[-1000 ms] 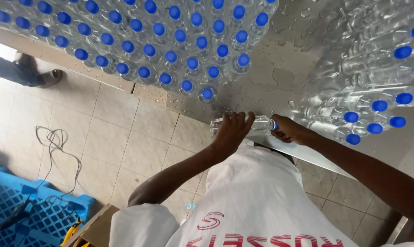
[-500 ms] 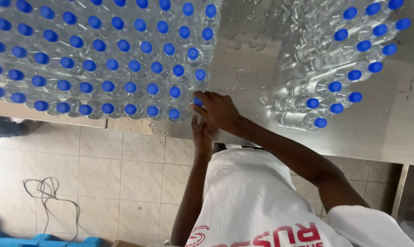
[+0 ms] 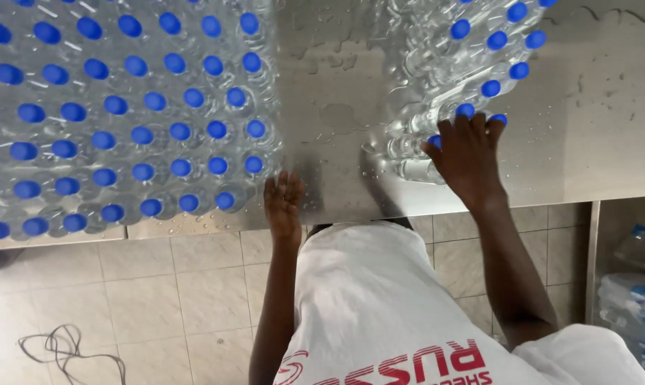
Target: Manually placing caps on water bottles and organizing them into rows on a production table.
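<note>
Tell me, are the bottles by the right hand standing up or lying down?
Lying down. The bottles under the right hand show their clear sides, caps pointing sideways; the block beside the left hand shows only cap tops.

Bright, even light; glare on the wet steel table; edges slightly blurred.

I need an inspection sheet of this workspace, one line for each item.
Surface: wet shiny steel table, water drops on it.
Job's things: upright clear plastic bottles with blue caps in rows at left; heap of lying clear bottles with blue caps at right.
Clutter: nothing seen.
Hands: left hand flat on the table edge, holding nothing; right hand on the heap, fingers spread.
Cables: grey cable coiled on the floor.
Surroundings: beige tiled floor; wrapped bottle packs low at right.
</note>
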